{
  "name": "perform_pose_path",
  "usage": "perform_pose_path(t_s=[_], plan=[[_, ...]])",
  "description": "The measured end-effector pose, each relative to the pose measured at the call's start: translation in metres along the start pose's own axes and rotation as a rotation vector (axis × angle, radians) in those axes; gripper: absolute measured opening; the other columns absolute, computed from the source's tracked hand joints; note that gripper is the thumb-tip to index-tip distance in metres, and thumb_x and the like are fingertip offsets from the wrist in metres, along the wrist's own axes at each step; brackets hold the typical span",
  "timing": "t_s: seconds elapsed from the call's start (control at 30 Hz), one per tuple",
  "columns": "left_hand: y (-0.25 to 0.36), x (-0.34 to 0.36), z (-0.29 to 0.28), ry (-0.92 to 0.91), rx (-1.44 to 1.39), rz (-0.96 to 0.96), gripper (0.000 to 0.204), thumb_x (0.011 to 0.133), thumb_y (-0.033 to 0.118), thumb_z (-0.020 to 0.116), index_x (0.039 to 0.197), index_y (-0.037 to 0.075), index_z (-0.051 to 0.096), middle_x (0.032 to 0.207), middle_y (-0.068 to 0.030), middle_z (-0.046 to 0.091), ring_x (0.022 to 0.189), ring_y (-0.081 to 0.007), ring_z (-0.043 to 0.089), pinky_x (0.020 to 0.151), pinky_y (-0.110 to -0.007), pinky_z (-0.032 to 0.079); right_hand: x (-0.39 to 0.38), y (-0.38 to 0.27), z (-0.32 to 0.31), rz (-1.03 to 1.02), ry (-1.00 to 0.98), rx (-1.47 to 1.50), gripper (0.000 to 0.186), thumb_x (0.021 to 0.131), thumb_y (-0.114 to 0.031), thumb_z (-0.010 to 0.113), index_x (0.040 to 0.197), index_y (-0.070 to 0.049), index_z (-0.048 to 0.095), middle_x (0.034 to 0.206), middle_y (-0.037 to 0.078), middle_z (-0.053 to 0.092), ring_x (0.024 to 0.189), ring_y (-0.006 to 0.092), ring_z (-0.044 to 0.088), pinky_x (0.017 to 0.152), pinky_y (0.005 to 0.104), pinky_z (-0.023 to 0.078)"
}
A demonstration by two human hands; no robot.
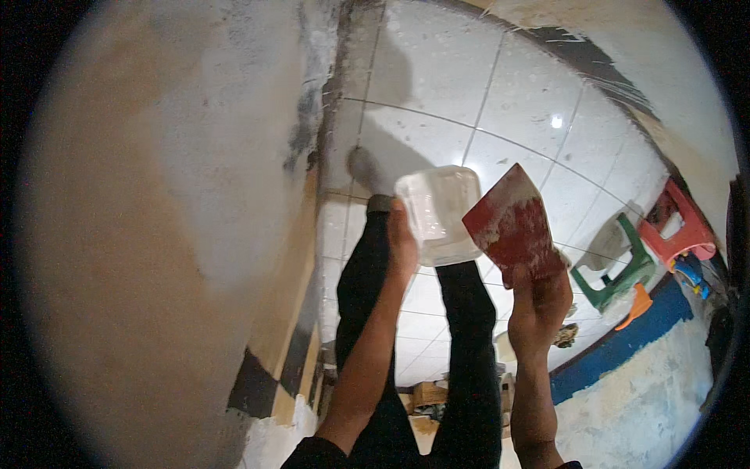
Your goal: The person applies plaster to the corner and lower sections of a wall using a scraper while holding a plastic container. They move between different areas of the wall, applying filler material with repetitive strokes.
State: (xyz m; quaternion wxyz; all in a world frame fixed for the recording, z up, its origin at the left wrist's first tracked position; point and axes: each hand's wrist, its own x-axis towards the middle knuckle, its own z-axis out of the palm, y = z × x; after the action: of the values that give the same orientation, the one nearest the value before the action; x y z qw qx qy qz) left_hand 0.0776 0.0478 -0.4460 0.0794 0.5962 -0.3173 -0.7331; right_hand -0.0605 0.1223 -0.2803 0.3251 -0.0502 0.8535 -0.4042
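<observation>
My left hand (403, 238) grips the left side of a squarish white plastic container (441, 211), which holds some pale, glossy material. To its right, my right hand (539, 305) is closed on the handle of a wide red scraper (508, 219), its blade smeared with whitish residue and pointing up toward the container's right edge. My dark-trousered legs show below both hands.
A patchy plastered wall (195, 156) runs along the left. On the white tiled floor (414, 55) at the right lie a green stool (629, 277), a red stool (691, 227), an orange item (637, 305) and blue-yellow items (689, 277). Wooden pieces (430, 395) sit near the lower edge.
</observation>
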Motion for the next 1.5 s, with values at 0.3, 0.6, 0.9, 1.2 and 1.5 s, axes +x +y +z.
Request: perform_pose_path(t_s=[0.3, 0.6, 0.9, 1.2, 1.5], plan=[[0.030, 0.010, 0.024, -0.208, -0.113, 0.087, 0.070, 0.095, 0.059, 0.031, 0.135, 0.002, 0.038, 0.129, -0.0122, 0.049, 0.118, -0.0230, 0.049, 0.101, -0.037, 0.038, 0.029, 0.006, 0.017, -0.099, -0.230, -0.257, 0.021, 0.081, 0.008, 0.050, 0.102, 0.009, 0.052, 0.075, 0.022, 0.062, 0.061, 0.0252, 0.064, 0.057, 0.0310, 0.049], [0.027, 0.011, 0.032, -0.229, -0.139, 0.134, 0.069, 0.094, 0.061, 0.034, 0.131, 0.004, 0.043, 0.115, -0.0094, 0.056, 0.104, -0.0194, 0.055, 0.089, -0.035, 0.046, 0.033, 0.014, 0.035, -0.102, -0.170, -0.220, 0.010, 0.080, 0.006, 0.051, 0.089, 0.006, 0.053, 0.064, 0.022, 0.057, 0.051, 0.0324, 0.059, 0.049, 0.0346, 0.043], [0.018, 0.012, 0.031, -0.309, -0.018, 0.066, 0.074, 0.095, 0.063, 0.024, 0.138, 0.004, 0.033, 0.131, -0.0134, 0.045, 0.122, -0.0224, 0.044, 0.101, -0.035, 0.039, 0.034, 0.037, 0.041, -0.073, -0.226, -0.198, 0.017, 0.079, 0.008, 0.051, 0.094, 0.006, 0.057, 0.073, 0.025, 0.062, 0.067, 0.0368, 0.065, 0.059, 0.0354, 0.048], [0.011, 0.011, 0.031, -0.406, 0.008, -0.102, 0.078, 0.092, 0.066, 0.022, 0.143, 0.007, 0.026, 0.137, -0.0137, 0.040, 0.127, -0.0226, 0.040, 0.106, -0.037, 0.033, 0.043, 0.069, 0.019, 0.092, -0.259, 0.022, 0.024, 0.080, 0.014, 0.050, 0.101, 0.008, 0.060, 0.089, 0.014, 0.068, 0.082, 0.0167, 0.064, 0.075, 0.0288, 0.050], [0.024, 0.013, 0.036, -0.430, 0.010, 0.090, 0.078, 0.092, 0.067, 0.025, 0.137, 0.005, 0.033, 0.130, -0.0123, 0.045, 0.122, -0.0206, 0.044, 0.103, -0.034, 0.036, 0.060, 0.075, -0.010, 0.261, -0.405, 0.345, 0.024, 0.078, 0.011, 0.054, 0.101, 0.005, 0.060, 0.083, 0.009, 0.066, 0.070, 0.0131, 0.060, 0.063, 0.0270, 0.049]])
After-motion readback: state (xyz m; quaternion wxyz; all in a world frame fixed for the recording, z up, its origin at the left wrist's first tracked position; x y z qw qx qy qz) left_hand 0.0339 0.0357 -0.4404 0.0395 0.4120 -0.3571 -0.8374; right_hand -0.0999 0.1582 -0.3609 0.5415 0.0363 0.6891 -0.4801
